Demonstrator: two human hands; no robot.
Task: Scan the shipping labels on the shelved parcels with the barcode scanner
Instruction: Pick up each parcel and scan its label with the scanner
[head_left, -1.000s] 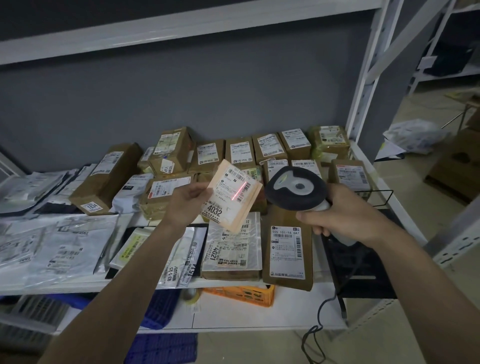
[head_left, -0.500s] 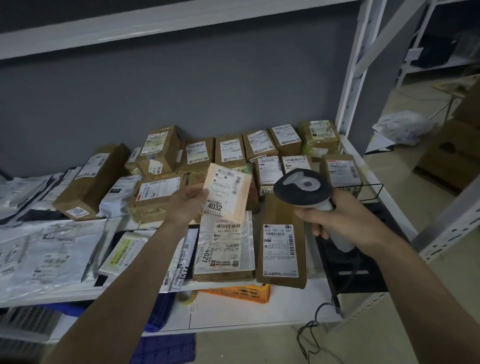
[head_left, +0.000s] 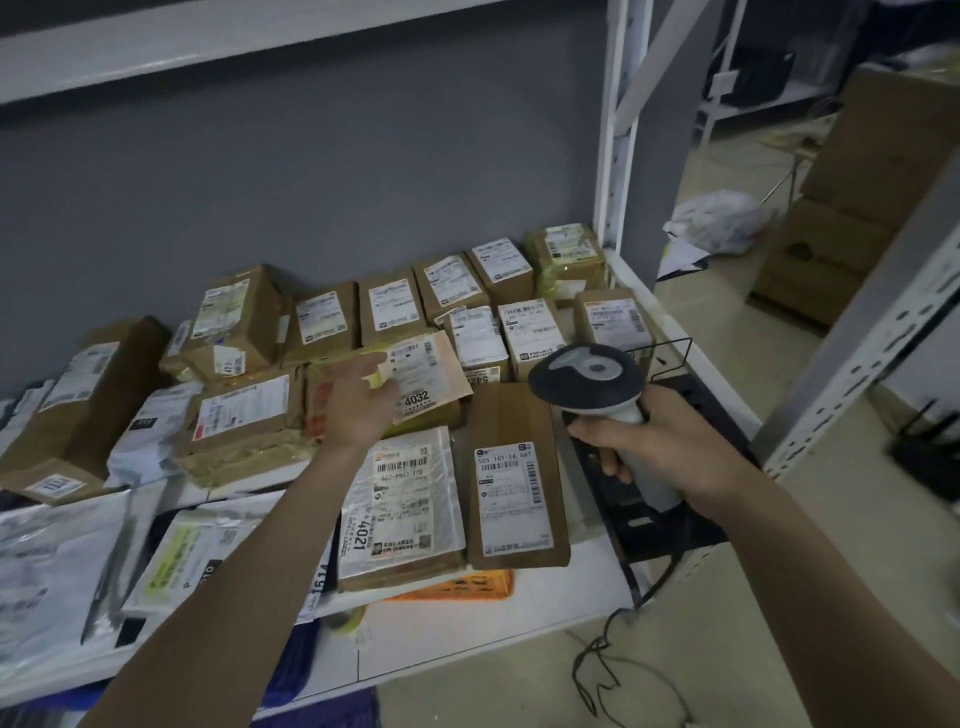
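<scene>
My right hand (head_left: 662, 449) grips the handle of a grey barcode scanner (head_left: 584, 376), whose head points toward the shelf; no red beam shows. My left hand (head_left: 358, 405) reaches forward and holds the left edge of a small tan parcel marked 4032 (head_left: 423, 376), which lies flat on top of stacked brown boxes. Just in front of it lie a clear-bagged parcel marked 4021 (head_left: 400, 501) and a flat brown parcel (head_left: 511, 480) with a white label. A row of labelled brown boxes (head_left: 392, 306) stands against the grey back wall.
Grey mail bags (head_left: 52, 561) cover the shelf's left side. A black stand (head_left: 670, 525) sits at the right end of the white shelf (head_left: 467, 623), with the scanner cable (head_left: 608, 654) hanging to the floor. A white upright (head_left: 618, 130) stands at right. An orange crate (head_left: 457, 587) shows below.
The 4032 parcel, lifted and crossed by the red scan line a second ago, has gone down and forward onto the stacked boxes. The beam is gone and the scanner has moved slightly right.
</scene>
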